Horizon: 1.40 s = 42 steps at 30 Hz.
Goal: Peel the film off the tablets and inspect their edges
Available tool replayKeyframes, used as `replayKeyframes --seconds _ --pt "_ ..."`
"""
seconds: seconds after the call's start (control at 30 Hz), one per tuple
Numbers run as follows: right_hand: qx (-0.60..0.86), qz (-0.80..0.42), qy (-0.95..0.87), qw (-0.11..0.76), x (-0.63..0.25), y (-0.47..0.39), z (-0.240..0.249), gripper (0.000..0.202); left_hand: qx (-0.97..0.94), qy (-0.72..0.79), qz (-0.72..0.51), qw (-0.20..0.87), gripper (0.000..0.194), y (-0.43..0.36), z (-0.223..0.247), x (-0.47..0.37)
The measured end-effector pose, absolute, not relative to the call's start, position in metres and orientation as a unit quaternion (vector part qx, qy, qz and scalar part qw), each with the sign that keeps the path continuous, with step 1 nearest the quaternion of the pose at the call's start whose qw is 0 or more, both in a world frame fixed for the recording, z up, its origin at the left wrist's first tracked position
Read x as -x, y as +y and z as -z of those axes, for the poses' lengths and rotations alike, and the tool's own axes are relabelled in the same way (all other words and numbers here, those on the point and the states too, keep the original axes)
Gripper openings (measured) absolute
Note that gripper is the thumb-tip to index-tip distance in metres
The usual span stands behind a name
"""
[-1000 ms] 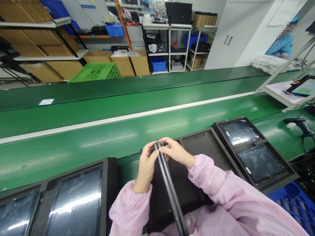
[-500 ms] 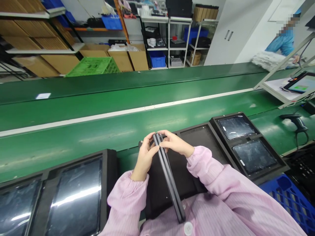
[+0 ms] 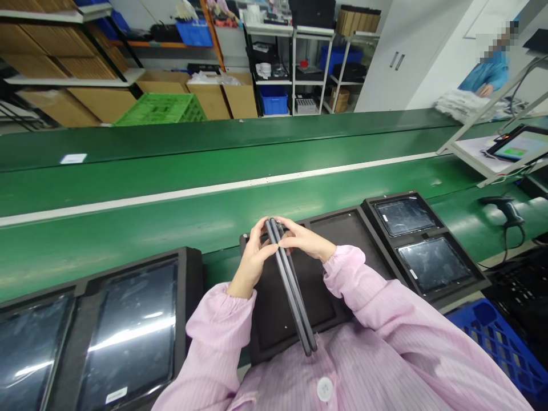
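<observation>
Two slim dark tablets [image 3: 291, 288] are held face to face and on edge in front of my chest, their lower ends close to the pink shirt. My left hand [image 3: 253, 258] is closed around the upper end from the left, thumb on the near edge. From the right, my right hand [image 3: 307, 242] grips the same end, its thumb meeting the left one. The tablets' broad faces are mostly hidden. Beneath them lies a black foam tray [image 3: 269, 319] with recesses, partly covered by my arms.
At left, a black tray [image 3: 182, 302] holds two tablets with glossy screens. Another tray [image 3: 436, 234] with two tablets lies at right, beside a barcode scanner [image 3: 505, 211] and a blue crate [image 3: 492, 337]. A green conveyor [image 3: 171, 211] runs across; a person in blue [image 3: 488, 74] stands beyond.
The tablets and both my hands sit slightly higher in the view, and the tablets' lower ends have risen. The grip is unchanged. The person in blue has shifted an arm.
</observation>
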State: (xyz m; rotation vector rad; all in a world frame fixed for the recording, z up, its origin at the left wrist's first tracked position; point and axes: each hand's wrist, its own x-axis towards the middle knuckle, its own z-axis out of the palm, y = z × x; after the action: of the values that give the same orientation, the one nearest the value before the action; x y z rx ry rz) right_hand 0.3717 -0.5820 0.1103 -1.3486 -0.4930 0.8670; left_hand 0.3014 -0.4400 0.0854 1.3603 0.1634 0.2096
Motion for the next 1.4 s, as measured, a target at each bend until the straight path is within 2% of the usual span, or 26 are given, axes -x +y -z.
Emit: replayKeyframes --seconds 0.23,0.37,0.6,0.67,0.83,0.93,1.03,1.1,1.17,1.23,1.3,1.4 --pt "0.645 -0.335 -0.204 0.656 -0.354 -0.595 -0.112 0.074 -0.658 0.056 -0.081 0.747 0.066 -0.44 -0.089 -0.307" --pt "0.692 -0.293 -0.236 0.616 -0.322 -0.623 -0.11 0.076 -0.685 0.047 -0.073 0.723 0.064 -0.446 -0.089 -0.309" --pt "0.696 -0.198 -0.175 0.667 -0.309 -0.67 -0.091 0.054 -0.748 0.083 -0.098 0.652 0.068 -0.451 -0.082 -0.314" --pt "0.741 -0.148 -0.135 0.64 -0.316 -0.683 -0.077 0.046 -0.755 0.094 -0.108 0.64 0.068 -0.45 -0.081 -0.316" --pt "0.859 -0.101 -0.067 0.497 -0.314 -0.704 -0.058 0.029 -0.759 0.112 -0.115 0.631 0.067 -0.45 -0.079 -0.315" --pt "0.862 -0.056 -0.114 0.491 -0.291 -0.701 -0.075 0.012 -0.766 0.114 -0.113 0.622 0.068 -0.449 -0.079 -0.313" --pt "0.816 -0.149 -0.201 0.521 -0.266 -0.691 -0.101 0.025 -0.779 0.109 -0.118 0.607 0.068 -0.448 -0.08 -0.314" --pt "0.802 -0.217 -0.248 0.499 -0.255 -0.683 -0.113 0.028 -0.787 0.107 -0.127 0.594 0.067 -0.45 -0.081 -0.315" --pt "0.83 -0.195 -0.27 0.448 -0.25 -0.678 -0.117 0.023 -0.793 0.102 -0.136 0.586 0.071 -0.457 -0.082 -0.312" --pt "0.859 -0.139 -0.254 0.423 -0.249 -0.678 -0.114 0.029 -0.793 0.104 -0.14 0.584 0.08 -0.468 -0.078 -0.298" --pt "0.87 -0.102 -0.221 0.428 -0.249 -0.685 -0.108 0.033 -0.783 0.151 -0.136 0.588 0.09 -0.482 -0.068 -0.275" --pt "0.872 -0.073 -0.174 0.452 -0.259 -0.705 -0.095 0.039 -0.733 0.257 -0.139 0.614 0.095 -0.501 -0.049 -0.237"
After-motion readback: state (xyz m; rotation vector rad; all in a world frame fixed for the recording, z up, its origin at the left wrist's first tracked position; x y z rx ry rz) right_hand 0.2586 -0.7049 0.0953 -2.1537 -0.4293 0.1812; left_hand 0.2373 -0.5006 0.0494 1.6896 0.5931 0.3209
